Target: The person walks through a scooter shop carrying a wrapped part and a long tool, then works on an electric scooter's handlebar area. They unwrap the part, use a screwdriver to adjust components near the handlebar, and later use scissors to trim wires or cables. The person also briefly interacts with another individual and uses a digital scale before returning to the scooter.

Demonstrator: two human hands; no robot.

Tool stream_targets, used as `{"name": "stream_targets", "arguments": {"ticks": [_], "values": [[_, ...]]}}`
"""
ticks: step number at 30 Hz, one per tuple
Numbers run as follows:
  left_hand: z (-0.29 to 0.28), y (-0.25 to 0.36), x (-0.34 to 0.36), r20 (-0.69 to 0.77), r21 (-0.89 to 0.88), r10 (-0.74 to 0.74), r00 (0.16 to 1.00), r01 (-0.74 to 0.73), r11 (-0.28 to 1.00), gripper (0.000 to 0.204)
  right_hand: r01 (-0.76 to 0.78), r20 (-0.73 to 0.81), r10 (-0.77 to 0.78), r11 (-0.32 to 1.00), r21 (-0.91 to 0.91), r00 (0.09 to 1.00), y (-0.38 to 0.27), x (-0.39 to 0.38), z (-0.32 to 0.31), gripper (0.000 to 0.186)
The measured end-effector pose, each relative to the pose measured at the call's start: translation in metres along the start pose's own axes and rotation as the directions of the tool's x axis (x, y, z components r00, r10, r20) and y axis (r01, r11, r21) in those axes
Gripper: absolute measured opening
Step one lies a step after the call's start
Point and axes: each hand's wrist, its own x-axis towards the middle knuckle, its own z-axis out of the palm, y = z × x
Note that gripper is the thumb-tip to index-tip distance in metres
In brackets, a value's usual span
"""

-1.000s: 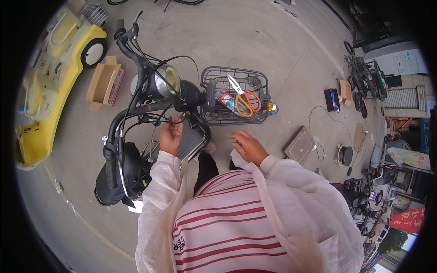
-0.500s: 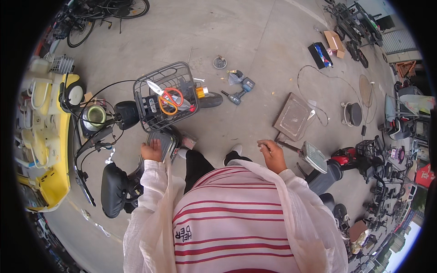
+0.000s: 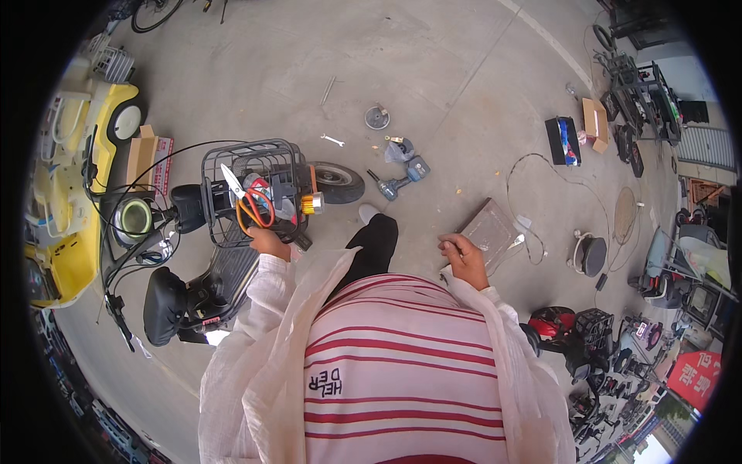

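Observation:
A pair of large scissors [image 3: 253,207] with orange handles lies slanted on the black wire basket [image 3: 212,166] of an electric bike. My left hand [image 3: 270,243] is at the basket's near side, its fingers closed at the lower end of the orange handles; part of the grip is hidden. A silver-and-gold cylindrical part [image 3: 312,203] sits at the basket's right side. My right hand [image 3: 466,261] hangs in front of a brown square plate [image 3: 490,232], with its fingers curled together. Whatever they may pinch is too small to make out.
On the concrete floor ahead lie a cordless drill [image 3: 398,178], an open-end wrench [image 3: 332,140] and a round metal part [image 3: 377,117]. A cable, a round stool [image 3: 590,255] and an open black box [image 3: 563,141] are to the right. The bike's black seat [image 3: 164,305] is near left.
My left hand has moved from over the bike's footboard up to the scissors in the basket. My view has shifted right and my body has stepped. The right hand stays curled.

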Motion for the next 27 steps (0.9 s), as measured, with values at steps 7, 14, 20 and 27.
{"name": "stream_targets", "arguments": {"ticks": [7, 14, 20, 27], "values": [[0.026, -0.010, 0.010, -0.420, 0.219, 0.086, 0.904, 0.009, 0.976, 0.065, -0.220, -0.136, 0.214, 0.975, -0.037, 0.967, 0.041, 0.090, -0.128, 0.020], [0.017, -0.020, 0.029, -0.733, 0.058, -0.026, 0.679, 0.100, 0.993, 0.062, -0.281, 0.039, 0.287, 0.952, -0.118, 0.957, 0.011, 0.307, -0.206, 0.022], [0.119, -0.072, -0.069, -0.964, 0.048, 0.049, 0.263, -0.012, 0.999, 0.057, 0.035, 0.285, 0.053, 0.954, -0.296, 0.957, -0.078, 0.596, -0.253, 0.022], [0.270, -0.097, -0.129, -0.959, -0.129, -0.108, 0.262, -0.065, 0.990, 0.051, 0.477, 0.486, -0.308, 0.836, -0.273, 0.818, -0.302, 0.802, -0.136, 0.024]]}}
